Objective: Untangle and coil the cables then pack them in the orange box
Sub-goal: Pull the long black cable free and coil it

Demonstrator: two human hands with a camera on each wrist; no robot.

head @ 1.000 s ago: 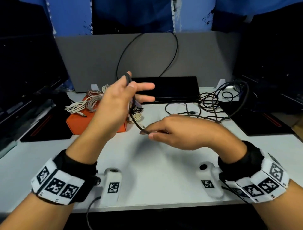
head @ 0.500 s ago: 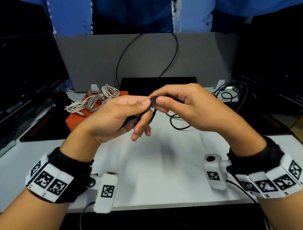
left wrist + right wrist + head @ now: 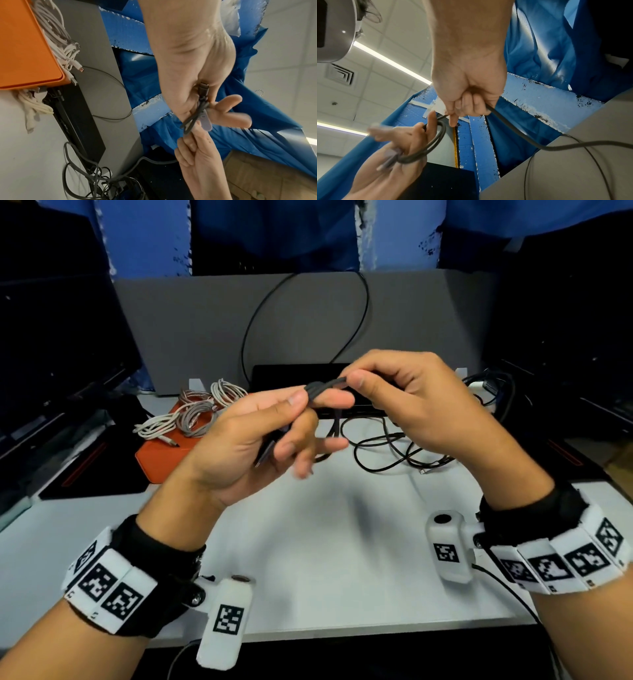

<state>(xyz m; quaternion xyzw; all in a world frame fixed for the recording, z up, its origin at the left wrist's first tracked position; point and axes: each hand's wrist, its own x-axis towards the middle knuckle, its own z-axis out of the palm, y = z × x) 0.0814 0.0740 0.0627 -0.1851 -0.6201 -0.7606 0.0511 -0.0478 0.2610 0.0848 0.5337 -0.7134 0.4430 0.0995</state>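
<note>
I hold a black cable (image 3: 323, 387) above the white table (image 3: 325, 542) with both hands. My left hand (image 3: 310, 402) pinches a small coil of it between thumb and fingers; the loops (image 3: 435, 142) lie across the palm, with the plug (image 3: 204, 88) and a purple strap (image 3: 206, 121) beside them. My right hand (image 3: 349, 378) pinches the same cable just right of the left thumb, and the free length (image 3: 513, 129) runs out from under its curled fingers. The orange box (image 3: 154, 453) sits at the left with white and grey coiled cables (image 3: 195, 412) on top.
Loose black cables (image 3: 394, 446) lie tangled on the table behind my hands, with more (image 3: 493, 392) at the back right. A black flat device (image 3: 291, 371) and a grey panel (image 3: 205, 330) stand at the back. Dark mats flank the table.
My right hand has risen from near the table up to my left hand, bringing the cable with it. The left hand has closed its thumb over the coil.
</note>
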